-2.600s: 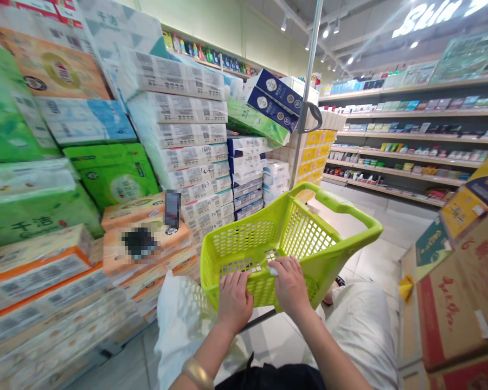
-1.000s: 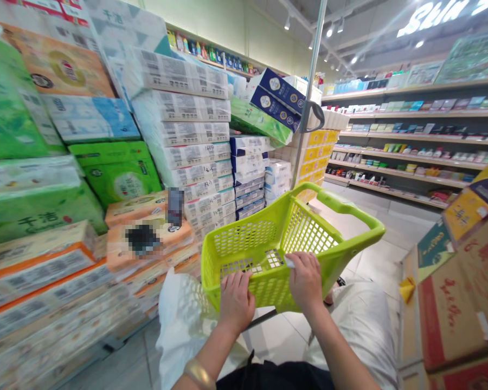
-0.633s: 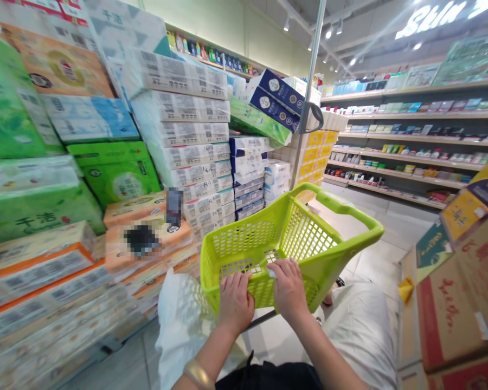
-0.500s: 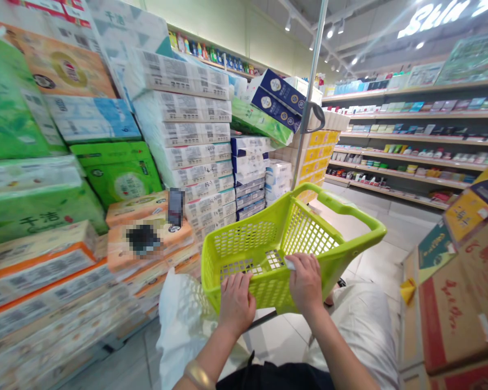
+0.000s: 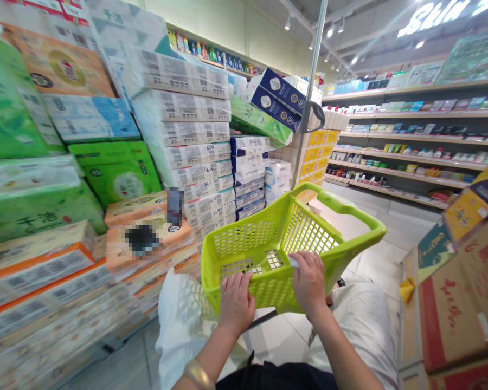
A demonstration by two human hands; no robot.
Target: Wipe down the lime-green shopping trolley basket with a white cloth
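Observation:
A lime-green plastic shopping basket stands tilted in front of me, empty, with its handle at the far right. My left hand grips the basket's near rim, fingers curled over it. My right hand is closed on the same rim further right and pinches a small white scrap against it. A gold bangle sits on my left wrist.
Stacked packs of tissue and toilet paper rise as a wall on the left. A metal pole stands behind the basket. Cardboard boxes are piled at the right. Store shelves line the far aisle; white plastic bags lie below the basket.
My right hand slid back and forth along the basket's near rim and now sits further right. The left hand and the basket stayed almost still.

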